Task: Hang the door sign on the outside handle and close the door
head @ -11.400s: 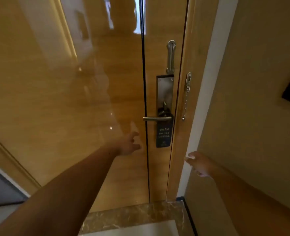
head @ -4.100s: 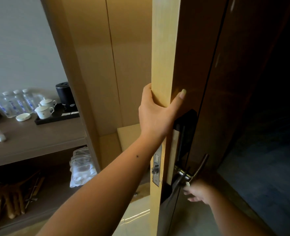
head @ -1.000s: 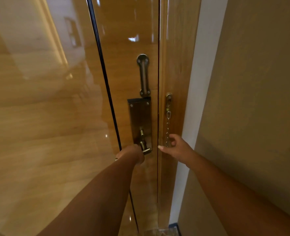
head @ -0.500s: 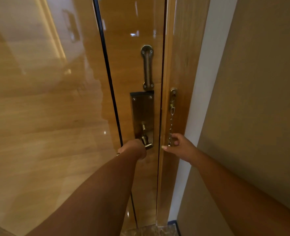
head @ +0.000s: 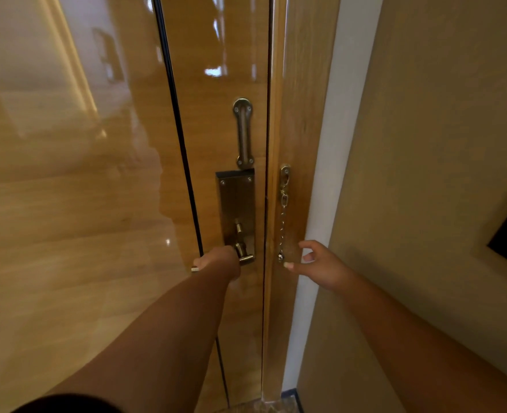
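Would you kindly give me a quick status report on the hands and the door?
Left hand shut on door handle. Right hand open, at hanging chain. Door flush with frame. Sign not visible. Nothing in the way.

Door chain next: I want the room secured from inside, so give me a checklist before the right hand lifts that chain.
1. Door shut against the frame: ok, only a thin seam shows.
2. Left hand on the handle: ok, wrapped around the lever.
3. Right hand at the chain: ok, fingertips beside its lower end, nothing gripped yet.
4. Chain free: ok, it hangs straight from its frame mount.
5. Chain slide on the door clear: ok, nothing in it.
6. Sign on the outside handle: cannot tell, that side is hidden.
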Demonstrator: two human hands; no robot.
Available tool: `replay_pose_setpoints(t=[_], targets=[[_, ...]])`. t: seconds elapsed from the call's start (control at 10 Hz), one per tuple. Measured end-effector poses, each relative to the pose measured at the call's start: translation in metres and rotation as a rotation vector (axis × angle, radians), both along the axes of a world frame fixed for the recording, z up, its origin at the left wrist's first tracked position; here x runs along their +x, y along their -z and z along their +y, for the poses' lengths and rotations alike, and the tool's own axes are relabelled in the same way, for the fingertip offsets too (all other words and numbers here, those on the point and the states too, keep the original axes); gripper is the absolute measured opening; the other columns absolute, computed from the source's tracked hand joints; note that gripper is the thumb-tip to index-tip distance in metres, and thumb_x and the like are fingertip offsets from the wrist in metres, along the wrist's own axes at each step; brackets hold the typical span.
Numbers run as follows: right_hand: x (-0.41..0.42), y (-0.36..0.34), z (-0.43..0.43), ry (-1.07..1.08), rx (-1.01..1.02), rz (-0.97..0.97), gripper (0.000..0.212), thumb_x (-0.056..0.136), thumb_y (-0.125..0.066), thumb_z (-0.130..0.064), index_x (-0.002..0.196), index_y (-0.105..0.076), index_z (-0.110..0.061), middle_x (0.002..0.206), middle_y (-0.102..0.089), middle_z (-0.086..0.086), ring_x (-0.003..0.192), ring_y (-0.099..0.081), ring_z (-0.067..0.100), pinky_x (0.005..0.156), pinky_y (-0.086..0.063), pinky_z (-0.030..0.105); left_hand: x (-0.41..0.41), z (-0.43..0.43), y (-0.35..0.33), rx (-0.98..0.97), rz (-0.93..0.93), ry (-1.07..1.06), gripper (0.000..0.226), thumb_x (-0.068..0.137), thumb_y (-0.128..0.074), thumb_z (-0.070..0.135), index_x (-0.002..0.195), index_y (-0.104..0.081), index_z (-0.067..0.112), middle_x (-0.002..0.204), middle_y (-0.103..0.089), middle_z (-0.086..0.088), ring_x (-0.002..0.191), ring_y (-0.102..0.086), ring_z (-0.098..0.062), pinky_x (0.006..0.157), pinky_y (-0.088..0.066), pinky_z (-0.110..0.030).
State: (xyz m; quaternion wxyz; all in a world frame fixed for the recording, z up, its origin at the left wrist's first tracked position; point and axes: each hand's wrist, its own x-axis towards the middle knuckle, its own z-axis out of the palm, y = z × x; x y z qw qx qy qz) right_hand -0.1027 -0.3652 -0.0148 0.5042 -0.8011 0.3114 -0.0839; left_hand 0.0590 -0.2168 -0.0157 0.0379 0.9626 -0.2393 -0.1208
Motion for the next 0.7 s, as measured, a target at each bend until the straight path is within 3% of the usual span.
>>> replay_pose_setpoints(t=[0.1, 0.2, 0.3, 0.4, 0.7], targets=[[-0.010, -0.006, 0.003, -0.002, -0.017, 0.017, 0.080, 0.063, -0.077, -0.050, 0.132, -0.041, -0.030, 0.126, -0.050, 0.009, 0.117, -0.053, 0.024, 0.082, -0.042, 0.028, -0.004, 0.002, -0.005, 0.010, -0.066, 0.023, 0.028, 0.082, -0.059, 0.013, 0.111, -0.057, 0.013, 0.112, -0.063, -0.010, 0.107, -0.057, -0.032, 0.095, -0.038, -0.052], [-0.019, -0.014, 0.009, -0.013, -0.030, 0.030, 0.081, 0.064, -0.075, -0.052, 0.133, -0.039, -0.030, 0.126, -0.050, 0.008, 0.107, -0.053, 0.019, 0.083, -0.041, 0.028, -0.009, 0.009, -0.011, 0.003, -0.060, 0.072, 0.037, 0.081, -0.060, 0.023, 0.117, -0.055, 0.015, 0.117, -0.062, -0.009, 0.111, -0.055, -0.031, 0.099, -0.037, -0.051], [-0.029, -0.024, 0.021, -0.033, -0.049, 0.026, 0.082, 0.066, -0.075, -0.051, 0.135, -0.037, -0.028, 0.132, -0.049, 0.009, 0.105, -0.051, 0.018, 0.082, -0.040, 0.028, -0.022, 0.024, -0.015, 0.071, -0.109, 0.122, 0.062, 0.080, -0.060, 0.033, 0.136, -0.036, 0.019, 0.140, -0.044, -0.014, 0.131, -0.037, -0.037, 0.105, -0.029, -0.056], [-0.036, -0.030, 0.043, -0.053, -0.003, -0.005, 0.079, 0.068, -0.075, -0.046, 0.135, -0.038, -0.027, 0.137, -0.046, 0.011, 0.116, -0.050, 0.023, 0.083, -0.040, 0.030, -0.041, 0.047, -0.020, 0.025, -0.161, 0.173, 0.073, 0.078, -0.061, 0.041, 0.140, -0.027, 0.024, 0.148, -0.033, -0.014, 0.136, -0.027, -0.039, 0.106, -0.024, -0.060], [-0.058, -0.011, 0.138, -0.279, 0.090, 0.009, 0.081, 0.073, -0.075, -0.033, 0.141, -0.031, -0.023, 0.146, -0.040, 0.012, 0.129, -0.042, 0.029, 0.086, -0.040, 0.032, -0.110, 0.138, -0.018, 0.036, -0.133, 0.044, 0.076, 0.078, -0.061, 0.042, 0.142, -0.024, 0.024, 0.152, -0.026, -0.015, 0.139, -0.022, -0.041, 0.109, -0.024, -0.062]])
